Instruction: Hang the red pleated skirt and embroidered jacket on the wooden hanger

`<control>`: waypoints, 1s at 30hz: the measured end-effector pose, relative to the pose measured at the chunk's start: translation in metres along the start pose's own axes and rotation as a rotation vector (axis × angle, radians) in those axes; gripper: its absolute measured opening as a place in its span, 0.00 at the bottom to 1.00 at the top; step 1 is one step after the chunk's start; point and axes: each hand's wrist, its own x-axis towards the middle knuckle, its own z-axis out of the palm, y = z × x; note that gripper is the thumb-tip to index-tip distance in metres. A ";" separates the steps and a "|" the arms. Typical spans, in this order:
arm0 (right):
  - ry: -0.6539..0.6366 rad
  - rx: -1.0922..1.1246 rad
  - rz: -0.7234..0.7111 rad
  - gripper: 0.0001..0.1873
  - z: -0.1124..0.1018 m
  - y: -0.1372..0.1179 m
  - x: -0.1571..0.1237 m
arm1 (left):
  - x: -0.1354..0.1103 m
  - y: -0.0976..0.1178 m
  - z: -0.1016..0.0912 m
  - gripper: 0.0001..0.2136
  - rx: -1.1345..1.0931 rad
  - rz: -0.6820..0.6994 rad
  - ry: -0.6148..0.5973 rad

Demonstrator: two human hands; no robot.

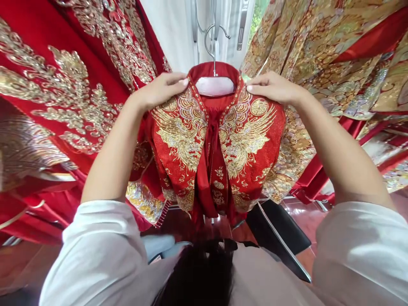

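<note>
**Head view: embroidered jacket held at the collar on its hanger**

Head view showed a red jacket [216, 148], worked with gold and silver phoenix embroidery, already seated on a pale hanger [215, 86] whose metal hook [213, 46] rose toward a fitting above; what the hook caught on could not be told. The left hand [162, 90] lay over the left shoulder of the garment with its fingertips at the collar edge, and the right hand [274, 87] mirrored it on the other shoulder. Each grip was closed lightly on the cloth at the neckline, thumb beneath and out of sight, so how firmly it pinched could not be told. The jacket hung directly below and between the two hands, its front panels falling apart over a dark red inner layer [208, 178]. Judged from this, hanging was done and the shoulders sat level; the front remained unfastened, and squaring the collar appeared to be the work in hand. Other embroidered garments flanked the scene, red ones [63, 93] to the left and a gold one [331, 46] to the right. White sleeves [102, 250] covered both upper arms.
</note>
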 end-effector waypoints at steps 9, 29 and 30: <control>0.157 -0.011 0.056 0.22 0.010 0.053 -0.046 | -0.036 -0.045 0.033 0.31 0.327 -0.293 0.225; 0.929 -0.458 0.122 0.26 0.275 0.130 -0.087 | -0.156 -0.058 0.277 0.19 0.538 -0.436 0.707; 0.910 -0.399 0.111 0.25 0.271 0.135 -0.093 | -0.163 -0.062 0.272 0.19 0.522 -0.427 0.697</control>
